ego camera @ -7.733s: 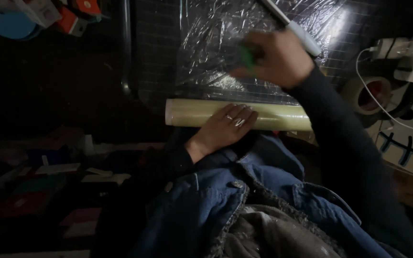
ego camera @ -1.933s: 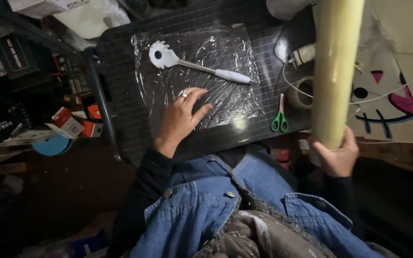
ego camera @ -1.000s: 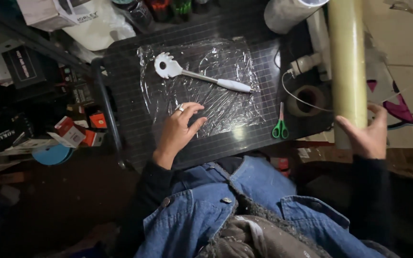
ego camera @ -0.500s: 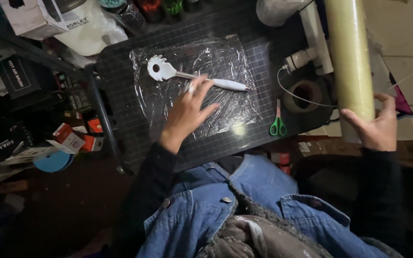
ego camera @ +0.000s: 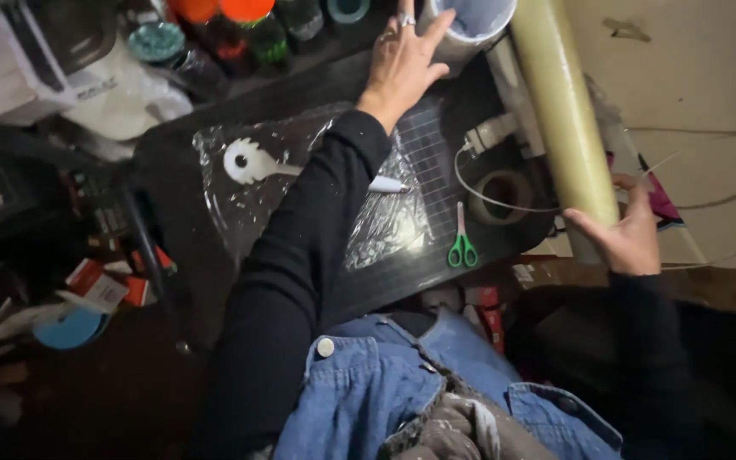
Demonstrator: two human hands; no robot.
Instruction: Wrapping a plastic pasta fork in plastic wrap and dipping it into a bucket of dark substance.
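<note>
Your left hand (ego camera: 402,64) reaches far across the dark gridded tabletop (ego camera: 436,145), fingers spread against the white cylindrical roll (ego camera: 470,21) at its far edge. Your right hand (ego camera: 623,238) grips the long yellowish roll of clear film (ego camera: 560,119), held upright beside the tabletop. Under your left sleeve lies a white slotted plastic spoon (ego camera: 253,163) beneath a crinkled clear film sheet (ego camera: 385,226), with small green-handled scissors (ego camera: 462,243) just beside

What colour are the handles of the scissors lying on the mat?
Green. The scissors lie on the dark gridded mat, right of the plastic film; the head view shows them clearly.
</note>
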